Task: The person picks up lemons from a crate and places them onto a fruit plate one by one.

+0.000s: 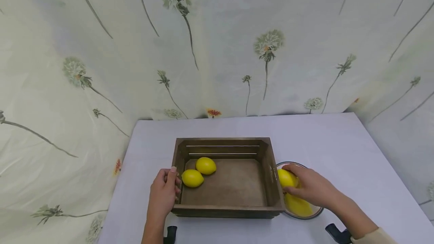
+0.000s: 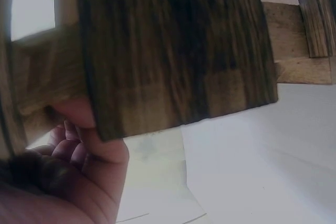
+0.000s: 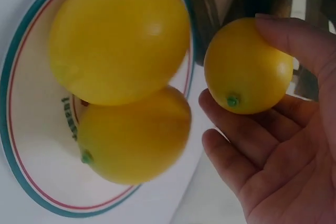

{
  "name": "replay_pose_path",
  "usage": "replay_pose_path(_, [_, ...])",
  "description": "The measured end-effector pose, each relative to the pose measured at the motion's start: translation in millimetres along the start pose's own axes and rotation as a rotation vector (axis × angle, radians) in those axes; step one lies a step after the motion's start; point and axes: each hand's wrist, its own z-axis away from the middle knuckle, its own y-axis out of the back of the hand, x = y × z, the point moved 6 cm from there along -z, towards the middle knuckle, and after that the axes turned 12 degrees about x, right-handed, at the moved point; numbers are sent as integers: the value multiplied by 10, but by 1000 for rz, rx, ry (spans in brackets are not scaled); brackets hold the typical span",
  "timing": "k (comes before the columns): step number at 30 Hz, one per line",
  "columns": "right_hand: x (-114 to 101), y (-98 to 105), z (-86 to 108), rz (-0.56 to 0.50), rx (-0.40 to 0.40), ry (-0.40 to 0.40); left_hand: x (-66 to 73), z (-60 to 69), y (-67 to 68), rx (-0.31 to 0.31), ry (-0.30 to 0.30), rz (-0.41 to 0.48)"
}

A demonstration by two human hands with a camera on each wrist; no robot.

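A brown wooden crate point(image 1: 230, 214) sits in the middle of the table, with two yellow lemons point(image 1: 205, 165) in its left part. My left hand point(image 1: 163, 192) grips the crate's left end; in the left wrist view some fingers are behind the dark slats point(image 2: 178, 51). Over a round plate point(image 1: 306, 217) at the crate's right side, my right hand point(image 1: 310, 185) holds a lemon point(image 3: 248, 66) between thumb and fingers. Two more lemons point(image 3: 119, 39) lie touching on the plate, which has a green rim and a red line inside it.
A white cloth covers the table point(image 1: 339, 146). Behind it hangs a curtain point(image 1: 223, 48) printed with dandelions. Near the front edge, black curved objects point(image 1: 170, 234) show beside both forearms.
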Motion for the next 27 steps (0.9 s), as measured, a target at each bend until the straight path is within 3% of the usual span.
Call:
replay_pose_path(13, [38,-218,-8,50,10,27,-15,-12,-4,0,11,2])
replay_pose_path(27, [77,-349,-23,78,-36,15,-35,-25,-10,5,9,2])
